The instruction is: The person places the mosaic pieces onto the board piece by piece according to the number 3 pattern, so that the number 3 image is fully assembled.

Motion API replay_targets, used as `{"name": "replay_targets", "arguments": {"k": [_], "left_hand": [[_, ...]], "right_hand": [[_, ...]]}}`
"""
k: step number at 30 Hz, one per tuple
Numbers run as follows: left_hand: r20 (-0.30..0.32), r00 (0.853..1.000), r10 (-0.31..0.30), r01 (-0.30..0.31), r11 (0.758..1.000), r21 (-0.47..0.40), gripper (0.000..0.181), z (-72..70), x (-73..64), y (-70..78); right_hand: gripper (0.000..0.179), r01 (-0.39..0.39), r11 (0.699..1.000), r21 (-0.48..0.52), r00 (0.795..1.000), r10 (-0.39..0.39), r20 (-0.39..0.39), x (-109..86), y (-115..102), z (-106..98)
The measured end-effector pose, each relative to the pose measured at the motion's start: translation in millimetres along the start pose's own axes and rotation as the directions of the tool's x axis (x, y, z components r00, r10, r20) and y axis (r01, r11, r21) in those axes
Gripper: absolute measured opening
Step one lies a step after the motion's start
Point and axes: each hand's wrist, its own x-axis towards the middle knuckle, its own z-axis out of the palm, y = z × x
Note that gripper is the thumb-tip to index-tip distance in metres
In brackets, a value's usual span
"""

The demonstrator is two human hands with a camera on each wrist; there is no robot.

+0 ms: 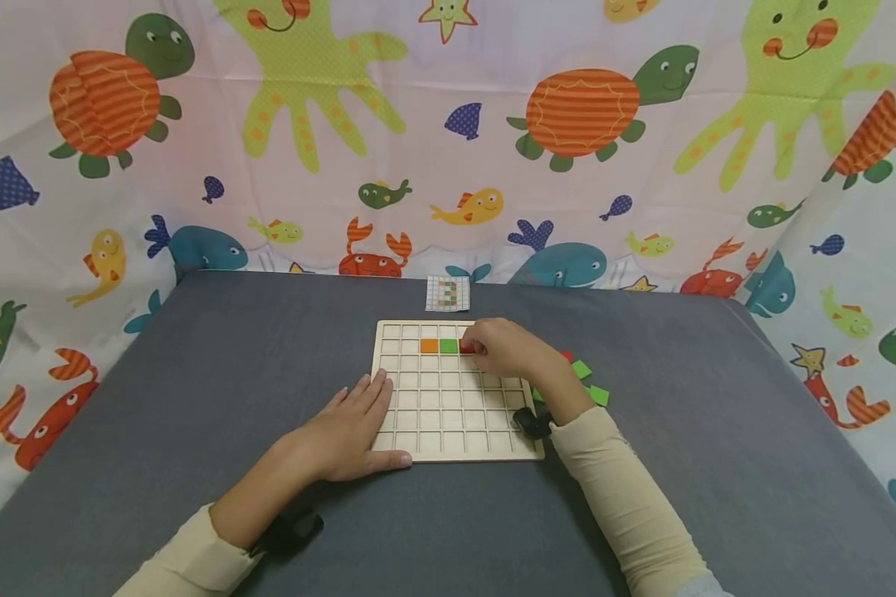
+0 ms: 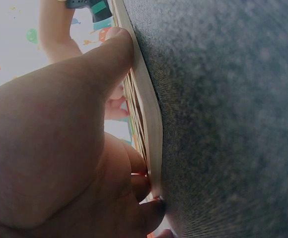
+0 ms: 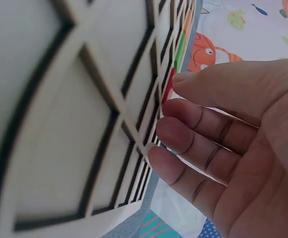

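A wooden grid board (image 1: pixel 451 421) lies on the grey table. In its second row from the far edge sit an orange tile (image 1: pixel 429 346) and a green tile (image 1: pixel 449 346). My right hand (image 1: pixel 504 348) pinches a red tile (image 1: pixel 466 346) at the cell beside the green one. In the right wrist view, the thumb and a fingertip are at the red tile (image 3: pixel 169 87), low against the grid. My left hand (image 1: pixel 351 431) rests along the board's left edge, fingers spread and extended, thumb at the near left corner.
Loose green tiles (image 1: pixel 599 395) and a partly hidden red tile (image 1: pixel 567 356) lie right of the board, beside my right forearm. Behind the board is a small card (image 1: pixel 448 293) printed with a coloured grid pattern. A sea-animal curtain (image 1: pixel 433 166) hangs along the table's far edge.
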Motion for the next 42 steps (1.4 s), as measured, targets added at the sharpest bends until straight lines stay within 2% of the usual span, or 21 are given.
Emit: {"name": "replay_targets", "arguments": {"k": [9,14,20,23,27,30,35,42], "left_hand": [[0.002,1.0,-0.004,0.004,1.0,0.002,0.105,-1.3,-1.0,-0.3],[0.002,1.0,-0.001,0.001,1.0,-0.004,0.106,-1.1,-0.8,0.2],[0.005,1.0,-0.009,0.009,1.0,-0.005,0.107,-0.3,1.0,1.0],[0.007,1.0,-0.01,0.01,1.0,-0.003,0.107,0.4,1.2,1.2],[0.003,1.0,-0.008,0.008,1.0,-0.003,0.107,0.4,0.5,-0.2],[-0.001,1.0,-0.008,0.008,1.0,-0.002,0.107,-0.3,0.2,-1.3],[0.001,1.0,-0.013,0.013,1.0,-0.002,0.108,-0.2,0.3,-1.4],[0.006,1.0,-0.016,0.016,1.0,0.009,0.108,0.3,1.3,0.1]], "right_hand": [[0.025,0.03,1.0,0.006,0.999,-0.03,0.022,-7.1,0,-2],[0.033,-0.05,0.998,0.047,0.999,0.049,0.018,-20.2,7,-8],[0.033,-0.166,0.986,-0.035,0.986,0.164,-0.04,-49.4,38,-21],[0.03,-0.259,0.964,-0.067,0.966,0.258,-0.027,-68.8,56,-29],[0.038,-0.403,0.914,-0.054,0.913,0.406,0.05,-90.9,71,-36],[0.041,-0.446,0.894,-0.045,0.89,0.449,0.08,-98.4,76,-38],[0.026,-0.401,0.914,-0.062,0.912,0.404,0.066,-98.6,76,-37],[0.021,-0.381,0.922,-0.064,0.921,0.385,0.06,-97.4,74,-35]]}}
